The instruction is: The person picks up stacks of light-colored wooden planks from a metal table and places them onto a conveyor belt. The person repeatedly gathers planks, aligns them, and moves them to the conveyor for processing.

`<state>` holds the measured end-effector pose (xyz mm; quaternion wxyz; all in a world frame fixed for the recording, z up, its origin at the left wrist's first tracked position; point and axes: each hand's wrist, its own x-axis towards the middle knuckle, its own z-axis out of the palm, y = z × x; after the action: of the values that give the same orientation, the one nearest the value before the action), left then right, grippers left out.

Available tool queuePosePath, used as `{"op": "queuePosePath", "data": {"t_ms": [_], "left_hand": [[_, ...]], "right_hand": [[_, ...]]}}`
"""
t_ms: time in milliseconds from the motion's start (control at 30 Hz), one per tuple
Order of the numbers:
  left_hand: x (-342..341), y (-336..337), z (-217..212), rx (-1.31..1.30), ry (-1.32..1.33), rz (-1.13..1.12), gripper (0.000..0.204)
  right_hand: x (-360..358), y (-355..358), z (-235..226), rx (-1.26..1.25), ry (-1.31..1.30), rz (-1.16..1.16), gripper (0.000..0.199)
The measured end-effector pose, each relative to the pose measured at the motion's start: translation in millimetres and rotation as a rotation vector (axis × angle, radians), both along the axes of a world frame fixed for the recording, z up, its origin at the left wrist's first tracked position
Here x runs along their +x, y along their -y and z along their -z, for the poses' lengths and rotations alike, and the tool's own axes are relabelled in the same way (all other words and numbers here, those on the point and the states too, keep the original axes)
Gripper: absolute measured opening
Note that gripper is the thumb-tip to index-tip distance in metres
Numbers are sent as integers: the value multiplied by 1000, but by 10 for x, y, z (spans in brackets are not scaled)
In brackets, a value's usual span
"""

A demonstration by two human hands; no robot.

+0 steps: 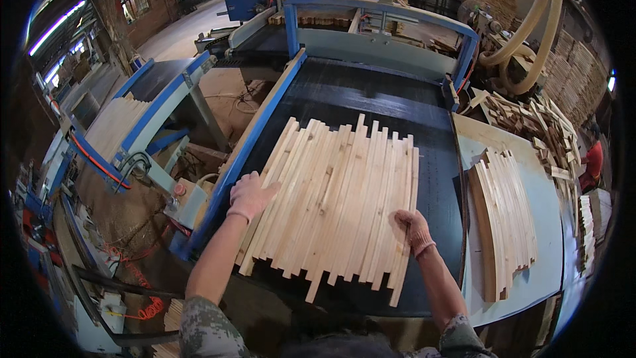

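A wide row of pale wooden strips (331, 199) lies side by side on a black conveyor belt (364, 96), their ends uneven. My left hand (250, 197), in a pinkish work glove, grips the row's left edge, its thumb reaching over the top. At the right edge my right hand (415, 229), gloved alike, has its thumb on the outer strips and its fingers curled down the side. The undersides of the strips are hidden. Apart from this row, a second stack of wooden strips (503, 219) rests on a pale side table (474, 272) to the right.
Blue rails (265, 126) edge the belt, and a blue frame (381, 5) spans its far end. To the left stands another conveyor (159, 86) carrying strips. Loose wood offcuts (530, 119) pile up at the right, near a person in red (593, 162). A thick hose (546, 33) hangs there.
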<state>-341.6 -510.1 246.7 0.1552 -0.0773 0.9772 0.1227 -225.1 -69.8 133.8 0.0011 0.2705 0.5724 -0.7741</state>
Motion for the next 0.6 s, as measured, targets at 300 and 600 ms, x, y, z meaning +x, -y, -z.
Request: {"op": "queuePosePath", "data": {"t_ms": [300, 600], "left_hand": [[1257, 716, 477, 1162, -566, -86, 76], [1720, -317, 514, 1477, -325, 65, 68]], "right_hand": [[-922, 974, -393, 185, 90, -275, 54], [-623, 718, -219, 1116, 66, -687, 60]]}}
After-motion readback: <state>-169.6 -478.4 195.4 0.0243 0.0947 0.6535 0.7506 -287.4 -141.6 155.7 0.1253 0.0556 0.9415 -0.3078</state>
